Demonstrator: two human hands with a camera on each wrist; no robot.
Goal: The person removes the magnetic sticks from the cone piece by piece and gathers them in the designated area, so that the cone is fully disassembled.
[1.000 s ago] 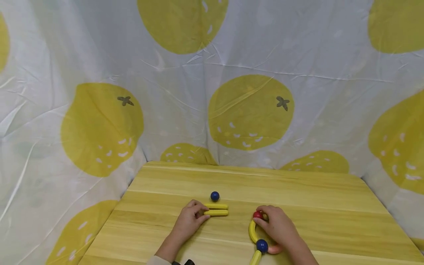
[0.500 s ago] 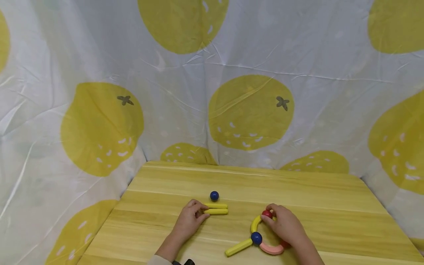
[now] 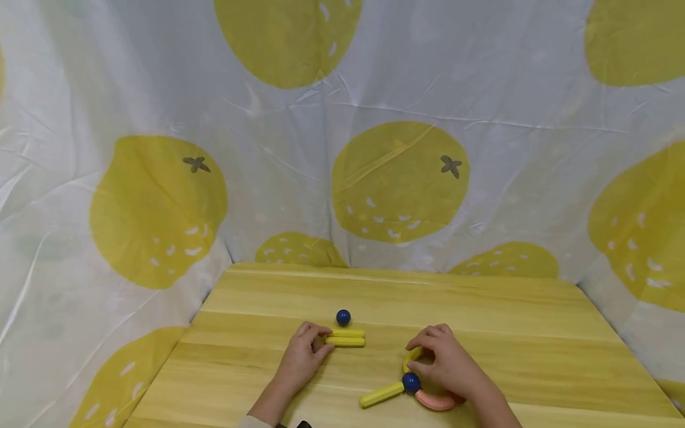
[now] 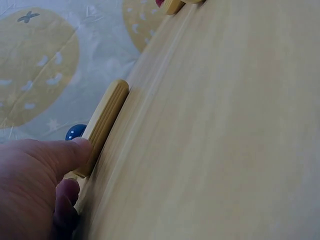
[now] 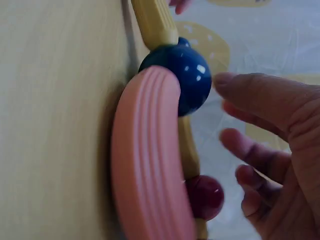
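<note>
My left hand (image 3: 299, 359) pinches the left ends of two straight yellow sticks (image 3: 349, 342), which lie side by side on the table; the left wrist view shows its thumb (image 4: 75, 150) on one ridged stick. Above the joined shape, my right hand (image 3: 455, 365) hovers with fingers spread, apart from the blue ball (image 5: 192, 80) in the right wrist view. To that ball are joined a pink curved stick (image 3: 436, 402), a yellow curved stick (image 3: 408, 361) and a straight yellow stick (image 3: 381, 395) pointing left. A red ball (image 5: 206, 197) sits farther along; my hand hides it in the head view.
A loose blue ball (image 3: 343, 317) lies just behind the pair of yellow sticks. The wooden table (image 3: 267, 291) ends at a lemon-print cloth (image 3: 278, 178) hanging behind it.
The joined shape has swung round, so its straight yellow stick now points left. My right hand has let go of the red ball. The two sticks at my left hand have come closer together.
</note>
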